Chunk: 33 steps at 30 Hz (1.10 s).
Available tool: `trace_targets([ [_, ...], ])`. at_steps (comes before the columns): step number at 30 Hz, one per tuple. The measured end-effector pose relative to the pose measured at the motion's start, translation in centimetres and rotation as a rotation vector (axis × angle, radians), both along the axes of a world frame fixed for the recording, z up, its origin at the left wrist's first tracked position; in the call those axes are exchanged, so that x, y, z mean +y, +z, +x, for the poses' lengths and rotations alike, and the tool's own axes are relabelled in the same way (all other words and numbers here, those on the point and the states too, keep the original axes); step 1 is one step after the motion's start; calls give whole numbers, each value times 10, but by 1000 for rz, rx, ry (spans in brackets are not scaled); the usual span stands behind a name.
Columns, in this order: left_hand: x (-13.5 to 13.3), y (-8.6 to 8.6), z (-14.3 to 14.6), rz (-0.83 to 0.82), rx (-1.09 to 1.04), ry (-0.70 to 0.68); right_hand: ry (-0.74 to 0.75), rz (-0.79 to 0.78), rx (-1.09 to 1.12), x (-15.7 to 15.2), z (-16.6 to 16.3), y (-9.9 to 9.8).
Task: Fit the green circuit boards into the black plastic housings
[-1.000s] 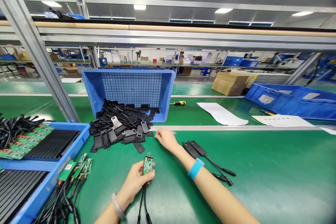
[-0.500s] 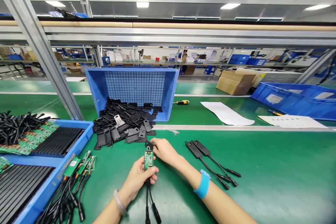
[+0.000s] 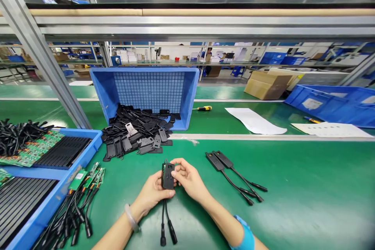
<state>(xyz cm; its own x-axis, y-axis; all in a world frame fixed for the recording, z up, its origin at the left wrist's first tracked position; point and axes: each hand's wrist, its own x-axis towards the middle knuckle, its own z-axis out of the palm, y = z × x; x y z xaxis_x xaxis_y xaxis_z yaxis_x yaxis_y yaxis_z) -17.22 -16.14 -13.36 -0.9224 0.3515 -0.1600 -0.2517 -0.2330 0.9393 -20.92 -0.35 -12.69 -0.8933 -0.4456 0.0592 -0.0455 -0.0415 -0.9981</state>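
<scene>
My left hand (image 3: pixel 150 194) is closed around a circuit board (image 3: pixel 163 171), whose green edge peeks out at the left. Over the board lies a black plastic cover (image 3: pixel 168 179), gripped between the thumb and fingers of my right hand (image 3: pixel 190 180). I cannot tell whether the two parts are fastened together. From the lower end hang two black cables with round connectors (image 3: pixel 172 232). Beyond my hands, a heap of black and grey plastic covers (image 3: pixel 140 131) spills from a tipped blue crate (image 3: pixel 193 97). On the right lie two black cased units (image 3: pixel 215 161) with their cables.
Loose circuit boards with cables (image 3: pixel 80 203) lie at the left, beside a blue divided tray (image 3: pixel 96 140) of boards and black strips. Farther back are a screwdriver (image 3: pixel 204 108), paper sheets (image 3: pixel 254 121), a cardboard box (image 3: pixel 265 85) and blue bins (image 3: pixel 331 103). A metal post (image 3: pixel 55 62) rises at left.
My right hand has brought a black cover from just beyond the board onto it, hiding most of its green face. My left hand still holds the board. The view has tilted slightly downward.
</scene>
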Motion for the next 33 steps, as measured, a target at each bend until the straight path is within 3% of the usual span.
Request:
trace_targets([
  [21,5,-2,4,-243,84,8,-152,37,-35,0,0,-4],
  [27,6,-3,7,-239,160,-68,57,-20,-156,3,-3,-5],
  [33,9,-1,8,-271,172,-86,6,17,-125,2,-4,-4],
])
